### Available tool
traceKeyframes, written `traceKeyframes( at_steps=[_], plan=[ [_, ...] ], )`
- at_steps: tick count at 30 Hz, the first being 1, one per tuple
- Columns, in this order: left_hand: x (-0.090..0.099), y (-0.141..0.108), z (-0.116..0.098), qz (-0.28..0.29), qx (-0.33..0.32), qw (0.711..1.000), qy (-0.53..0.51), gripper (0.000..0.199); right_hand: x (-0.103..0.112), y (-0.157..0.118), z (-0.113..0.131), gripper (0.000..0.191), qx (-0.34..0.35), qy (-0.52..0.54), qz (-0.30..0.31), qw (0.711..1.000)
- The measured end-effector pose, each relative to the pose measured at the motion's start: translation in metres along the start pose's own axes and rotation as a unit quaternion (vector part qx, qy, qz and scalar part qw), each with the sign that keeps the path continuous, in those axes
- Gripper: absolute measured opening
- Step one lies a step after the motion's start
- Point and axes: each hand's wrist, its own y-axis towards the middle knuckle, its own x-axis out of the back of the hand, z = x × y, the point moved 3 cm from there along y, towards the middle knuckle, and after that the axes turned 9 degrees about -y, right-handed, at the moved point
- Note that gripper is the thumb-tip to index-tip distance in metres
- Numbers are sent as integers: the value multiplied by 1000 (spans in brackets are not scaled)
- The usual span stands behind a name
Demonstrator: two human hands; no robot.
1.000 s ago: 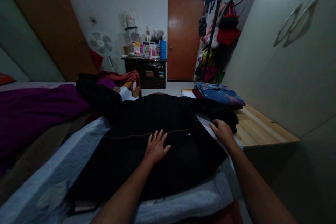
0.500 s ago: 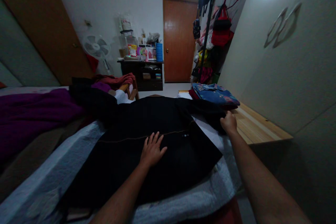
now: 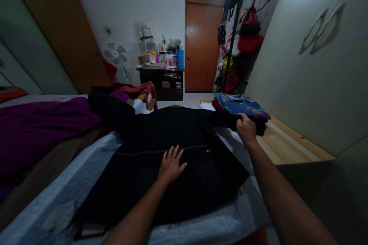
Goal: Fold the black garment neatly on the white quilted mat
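Observation:
A black long-sleeved jacket [image 3: 138, 183] lies spread over a pale, patterned cover [image 3: 97, 157], with a thin tan seam line running across it. My left hand [image 3: 172, 164] rests flat on the middle of the jacket, its fingers spread over that line. Off to the right, my right hand [image 3: 246, 128] is closed on the jacket's right sleeve, and the end of the sleeve extends past the hand toward the folded clothes. The other sleeve stretches left onto a purple cloth [image 3: 51, 126].
Folded clothes with a blue denim piece [image 3: 241, 104] on top sit on a wooden board [image 3: 290, 147] at right, beside a pale cabinet [image 3: 313, 84]. Farther back are a white fan [image 3: 115, 53], a dark low cabinet [image 3: 161, 92] and a brown door [image 3: 202, 46].
My right hand has shifted slightly inward along the sleeve, and more of the sleeve end now shows beyond it. My left hand stays flat on the jacket. The view has turned a little left.

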Motion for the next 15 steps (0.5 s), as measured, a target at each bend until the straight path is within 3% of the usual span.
traceKeyframes(
  at_steps=[5,8,10,13,15],
  plan=[
    [3,4,1,27,15,998,-46,61,-7,-36,77,44,163,35,20,986],
    [10,12,7,61,65,981,-172,55,-20,-70,114,44,242,37,64,967],
    [19,17,12,56,106,940,-321,50,-31,-97,132,45,282,29,101,954],
    [35,17,17,12,144,839,-525,52,-50,-137,147,40,327,9,165,931],
    [43,15,16,8,150,780,-608,53,-62,-162,151,36,356,-3,212,910]
  ],
)
